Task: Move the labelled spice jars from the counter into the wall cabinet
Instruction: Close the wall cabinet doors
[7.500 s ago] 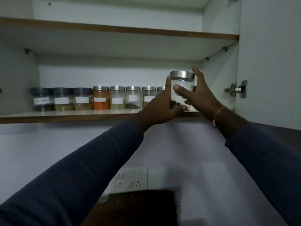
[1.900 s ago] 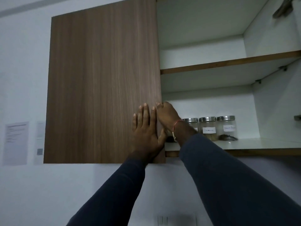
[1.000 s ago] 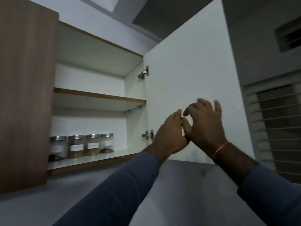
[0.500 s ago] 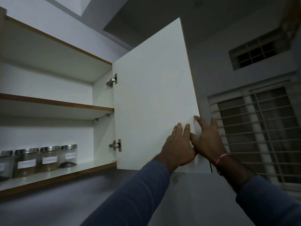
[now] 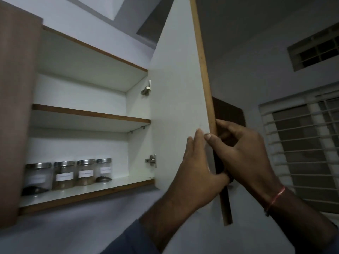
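Observation:
Several labelled spice jars (image 5: 85,172) with metal lids stand in a row on the lower shelf (image 5: 102,188) of the wall cabinet, at the left. The cabinet's right door (image 5: 178,107) is partly swung, its white inner face toward me. My right hand (image 5: 245,154) grips the door's free edge, thumb on the inner face and fingers behind. My left hand (image 5: 194,175) presses flat against the inner face just beside it. The left wooden door (image 5: 16,116) is shut and hides the rest of the jar row.
An upper shelf (image 5: 91,114) holds nothing that I can see. Two metal hinges (image 5: 151,160) join the right door to the cabinet side. A barred window (image 5: 304,149) and a wall vent (image 5: 315,50) are at the right.
The right door has swung toward the cabinet, its edge now facing me. My right hand has wrapped around that edge; the left hand stays on the inner face.

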The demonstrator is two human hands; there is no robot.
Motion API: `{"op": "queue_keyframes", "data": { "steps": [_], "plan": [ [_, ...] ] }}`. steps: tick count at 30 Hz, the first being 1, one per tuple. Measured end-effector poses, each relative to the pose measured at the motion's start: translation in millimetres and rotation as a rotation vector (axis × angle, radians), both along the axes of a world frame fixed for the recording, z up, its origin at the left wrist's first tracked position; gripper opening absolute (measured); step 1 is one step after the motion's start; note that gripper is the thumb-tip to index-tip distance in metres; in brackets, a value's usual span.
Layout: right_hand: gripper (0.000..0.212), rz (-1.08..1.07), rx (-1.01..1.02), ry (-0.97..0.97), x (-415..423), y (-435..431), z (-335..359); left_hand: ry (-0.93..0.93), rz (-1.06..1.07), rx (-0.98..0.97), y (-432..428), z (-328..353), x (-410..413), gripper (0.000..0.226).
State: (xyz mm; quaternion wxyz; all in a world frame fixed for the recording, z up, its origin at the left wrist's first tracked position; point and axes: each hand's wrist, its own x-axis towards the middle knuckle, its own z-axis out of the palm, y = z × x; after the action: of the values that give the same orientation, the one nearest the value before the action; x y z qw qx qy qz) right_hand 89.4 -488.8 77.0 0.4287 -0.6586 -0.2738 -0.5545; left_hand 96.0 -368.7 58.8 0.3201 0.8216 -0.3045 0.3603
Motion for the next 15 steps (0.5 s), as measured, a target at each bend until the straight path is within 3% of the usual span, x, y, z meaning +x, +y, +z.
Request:
{"op": "queue_keyframes", "data": {
  "steps": [2,4,8,12,15],
  "plan": [
    [0.039,0.186,-0.041,-0.001,-5.2,35.3,1.7,-0.008,-0.070,-0.209,23.5,-2.4,-10.7,0.102],
    [0.050,0.334,-0.067,0.010,-1.9,77.0,1.6,-0.065,-0.079,-0.349,55.3,-8.3,-20.5,0.080],
    [0.072,0.591,-0.150,0.052,8.9,170.0,-0.4,-0.313,0.148,-0.495,126.3,-23.9,-42.7,0.041],
    [0.075,0.647,-0.137,0.049,16.7,265.9,0.1,-0.287,0.334,-0.635,199.6,-29.3,-46.2,0.023],
    [0.074,0.543,-0.153,0.067,23.0,327.1,0.2,-0.201,0.481,-0.679,259.3,-29.0,-38.6,0.006]
  ]
}}
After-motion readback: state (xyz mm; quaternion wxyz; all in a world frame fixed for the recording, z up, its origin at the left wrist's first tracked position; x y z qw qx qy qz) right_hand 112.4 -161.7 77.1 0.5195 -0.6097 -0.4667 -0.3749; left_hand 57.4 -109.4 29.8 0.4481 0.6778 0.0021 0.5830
